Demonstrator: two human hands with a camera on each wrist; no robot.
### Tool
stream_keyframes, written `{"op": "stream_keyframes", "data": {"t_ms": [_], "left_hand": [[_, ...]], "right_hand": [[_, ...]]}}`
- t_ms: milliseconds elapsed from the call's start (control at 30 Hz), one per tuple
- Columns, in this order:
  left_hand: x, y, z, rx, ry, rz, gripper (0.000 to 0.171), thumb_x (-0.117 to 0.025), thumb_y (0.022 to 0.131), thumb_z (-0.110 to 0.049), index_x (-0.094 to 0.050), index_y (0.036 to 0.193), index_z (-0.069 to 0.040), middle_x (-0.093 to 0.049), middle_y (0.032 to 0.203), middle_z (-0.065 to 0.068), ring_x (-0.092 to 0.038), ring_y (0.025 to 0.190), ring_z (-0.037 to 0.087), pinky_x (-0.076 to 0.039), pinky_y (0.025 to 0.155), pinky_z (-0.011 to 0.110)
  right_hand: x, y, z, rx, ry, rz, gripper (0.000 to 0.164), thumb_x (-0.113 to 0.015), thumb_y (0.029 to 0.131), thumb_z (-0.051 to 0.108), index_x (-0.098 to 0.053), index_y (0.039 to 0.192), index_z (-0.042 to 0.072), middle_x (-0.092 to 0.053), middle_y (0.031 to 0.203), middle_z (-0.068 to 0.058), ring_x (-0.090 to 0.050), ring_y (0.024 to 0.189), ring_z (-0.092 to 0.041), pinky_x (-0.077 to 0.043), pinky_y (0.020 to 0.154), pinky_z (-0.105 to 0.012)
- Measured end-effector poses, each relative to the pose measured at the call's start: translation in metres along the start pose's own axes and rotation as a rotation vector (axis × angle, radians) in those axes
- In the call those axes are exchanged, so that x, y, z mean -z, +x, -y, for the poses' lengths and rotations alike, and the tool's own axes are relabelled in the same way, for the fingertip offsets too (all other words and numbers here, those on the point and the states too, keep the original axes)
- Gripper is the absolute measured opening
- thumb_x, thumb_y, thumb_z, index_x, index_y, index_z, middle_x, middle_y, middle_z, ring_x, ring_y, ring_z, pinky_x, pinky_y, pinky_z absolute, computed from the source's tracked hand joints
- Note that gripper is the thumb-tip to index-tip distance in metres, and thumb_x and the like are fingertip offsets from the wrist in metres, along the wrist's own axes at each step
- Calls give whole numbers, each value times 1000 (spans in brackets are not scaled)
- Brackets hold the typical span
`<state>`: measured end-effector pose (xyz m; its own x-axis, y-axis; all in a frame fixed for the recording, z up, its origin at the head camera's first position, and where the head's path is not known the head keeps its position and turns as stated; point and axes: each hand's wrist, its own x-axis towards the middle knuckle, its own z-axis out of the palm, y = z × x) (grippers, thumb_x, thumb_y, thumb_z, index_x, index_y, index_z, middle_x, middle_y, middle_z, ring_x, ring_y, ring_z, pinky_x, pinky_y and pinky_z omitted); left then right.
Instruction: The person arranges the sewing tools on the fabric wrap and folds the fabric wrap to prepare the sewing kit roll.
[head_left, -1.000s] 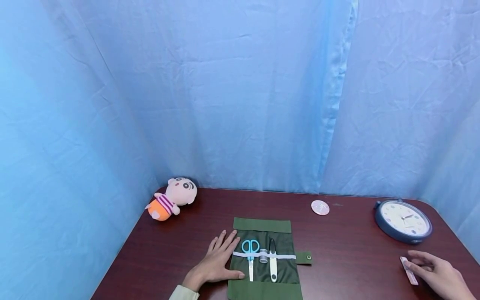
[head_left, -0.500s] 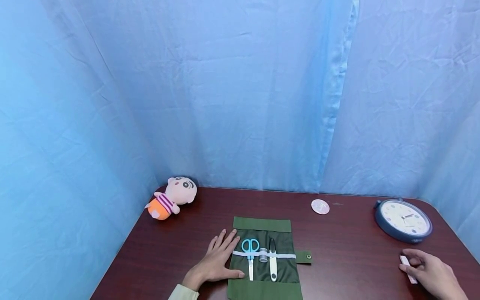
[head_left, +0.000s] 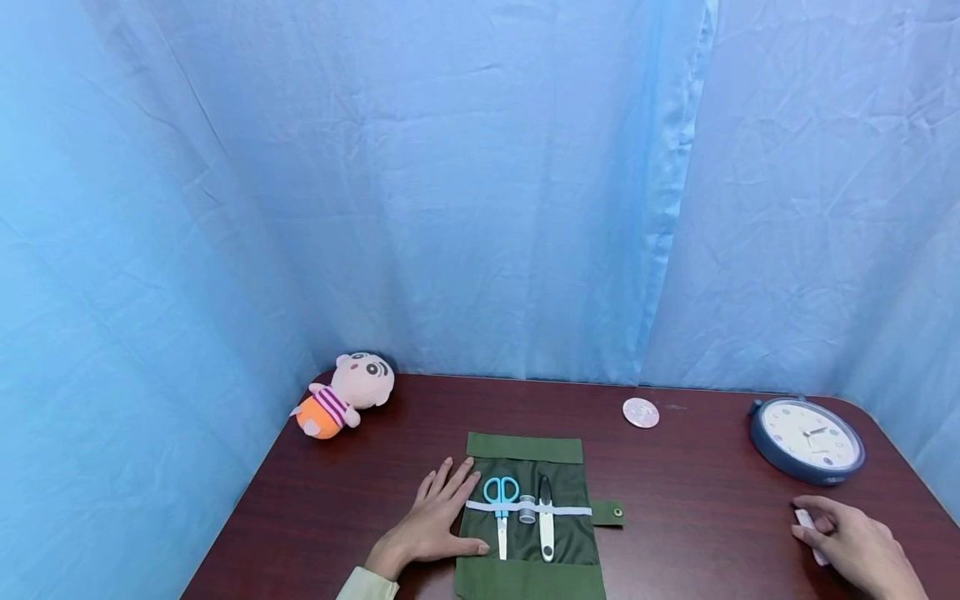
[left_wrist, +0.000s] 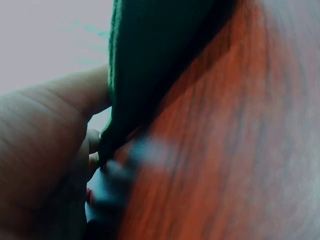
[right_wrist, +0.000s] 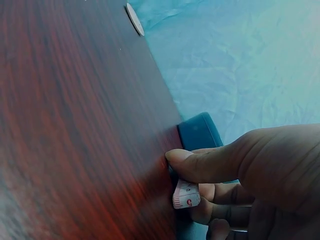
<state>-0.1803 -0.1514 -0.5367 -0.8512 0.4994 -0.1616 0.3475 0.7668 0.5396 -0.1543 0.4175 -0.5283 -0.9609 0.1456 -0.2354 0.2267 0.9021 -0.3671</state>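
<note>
My left hand (head_left: 433,525) lies with spread, straight fingers at the left edge of a green fabric sewing roll (head_left: 525,450), its fingertips and thumb resting on that edge. Under the roll's white elastic band sit blue-handled scissors (head_left: 502,500), a small thread spool (head_left: 527,510) and a white seam ripper-like tool with a black tip (head_left: 547,529). Off to the right, my right hand (head_left: 858,542) pinches a folded measuring tape (right_wrist: 187,196) between thumb and fingers, close over the table. Its printed numerals show in the right wrist view; the hand hides part of it.
A blue-rimmed clock (head_left: 807,440) lies just beyond my right hand. Toward the back are a round pale disc (head_left: 641,413) and, at left, a plush doll (head_left: 345,397). The roll's snap strap (head_left: 608,514) points right. Blue curtains (head_left: 480,208) stand behind the table.
My right hand has shifted slightly left with the measuring tape, its fingers drawn further round it. The left hand and the sewing roll have stayed in place.
</note>
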Motion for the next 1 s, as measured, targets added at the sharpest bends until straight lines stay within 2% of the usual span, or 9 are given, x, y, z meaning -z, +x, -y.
{"op": "stream_keyframes", "data": {"t_ms": [100,267,333,467,600,700,900,1000], "left_hand": [[0,0,0,1,4,2,101,-72,82,-62,-28,160,-14,-16,170,6,-8,157,39,-11,121,66],[-1,0,1,0,1,4,101,-72,82,-62,-28,160,-14,-16,170,6,-8,157,39,-11,121,66],[-1,0,1,0,2,3,101,-72,82,-62,-28,160,-14,-16,170,6,-8,157,40,-11,121,67],[-1,0,1,-5,7,2,101,-72,82,-62,-28,160,-14,-15,170,7,-8,157,40,-11,121,67],[-1,0,2,-12,5,1,101,-71,83,-62,-27,160,-13,-15,170,7,-8,157,40,-11,120,67],[-1,-1,2,-12,-1,5,101,-71,83,-62,-27,160,-13,-15,170,7,-7,157,41,-11,120,68],[-1,-1,2,-3,-9,12,102,-71,83,-62,-26,160,-14,-14,171,7,-6,157,40,-10,121,68],[-1,0,2,-2,-10,15,102,-71,83,-63,-26,160,-14,-14,171,6,-6,158,40,-10,121,68]], "right_hand": [[1,-1,0,-14,-4,5,50,-73,90,30,-62,121,-7,-57,62,5,-53,67,-14,-45,71,-50],[3,-2,-1,-25,17,-28,55,-74,89,34,-61,121,-8,-64,70,5,-55,69,-13,-45,72,-50],[3,-3,-2,-30,38,-42,59,-74,88,37,-60,121,-10,-67,73,5,-56,67,-12,-45,69,-45],[1,-4,-3,-70,128,-54,70,-74,88,44,-56,123,-14,-68,75,1,-59,61,-15,-47,58,-36],[-4,-4,-5,-131,234,-101,68,-75,89,38,-52,124,-15,-68,73,-1,-62,56,-16,-51,51,-31],[-7,-2,-8,-176,299,-137,68,-74,90,37,-50,127,-14,-68,71,-2,-63,55,-15,-53,50,-30],[-12,4,-20,-250,415,-151,75,-73,90,43,-46,134,-12,-70,72,-1,-67,57,-14,-57,52,-31],[-14,7,-25,-286,508,-160,78,-73,90,41,-42,138,-12,-70,71,0,-69,58,-16,-59,55,-33]]}}
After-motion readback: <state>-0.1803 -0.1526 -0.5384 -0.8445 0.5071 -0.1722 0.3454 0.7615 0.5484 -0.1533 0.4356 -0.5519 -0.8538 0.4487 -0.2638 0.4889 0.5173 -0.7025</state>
